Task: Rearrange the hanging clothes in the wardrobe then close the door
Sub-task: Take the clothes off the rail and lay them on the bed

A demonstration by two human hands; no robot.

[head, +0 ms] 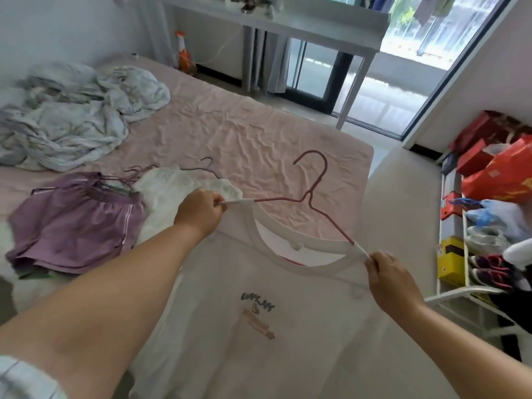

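Dark green lettering across the chest of the white T-shirt (259, 326), too blurred to read for sure. Below it a pinkish-brown printed line, also unreadable. Nothing legible on the red boxes (478, 145) or the orange bag (501, 180).

2 hands (201, 214) (393, 276) pinching white T-shirt (244, 326) shoulders on pink hanger (312, 194).

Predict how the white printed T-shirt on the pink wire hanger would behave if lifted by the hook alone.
The white printed T-shirt looks thin and limp, so it would probably drape straight down. The pink wire hanger seems slim, likely light. Only narrow shoulder strips sit on its ends, so tilting might let the shirt slide.
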